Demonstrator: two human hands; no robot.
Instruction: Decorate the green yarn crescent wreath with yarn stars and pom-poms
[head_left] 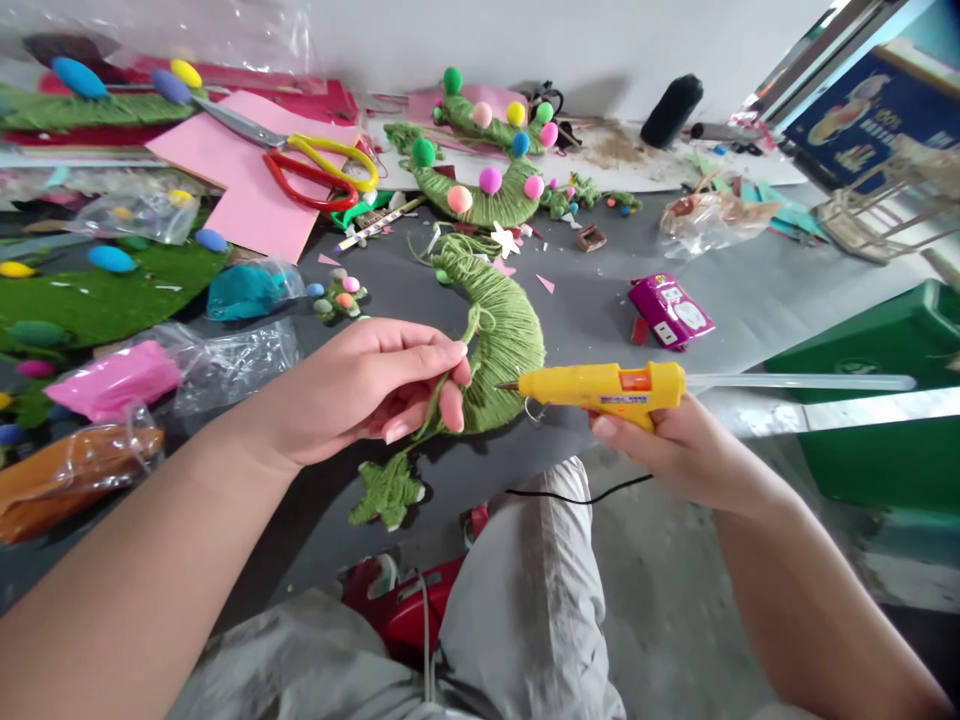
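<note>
Left hand (375,390) pinches a strand of green yarn (472,322) between thumb and fingers, at the inner curve of a yarn-wrapped green crescent (516,335) that lies on the dark grey bench (585,325) near its front edge. Right hand (686,450) grips a yellow glue gun (592,385), its nozzle pointing left over the lower part of the crescent; whether the tip touches the yarn I cannot tell. A clear glue stick (802,382) juts from the back of the gun. Just below the crescent's lower end is a small green star (386,490). Behind the crescent are a white star (505,239) and a 2nd crescent (502,208) dotted with pom-poms. A purple packet (671,310) lies to the right, and scissors (275,140) with 1 red and 1 yellow handle rest on pink paper (232,180) at the far left
</note>
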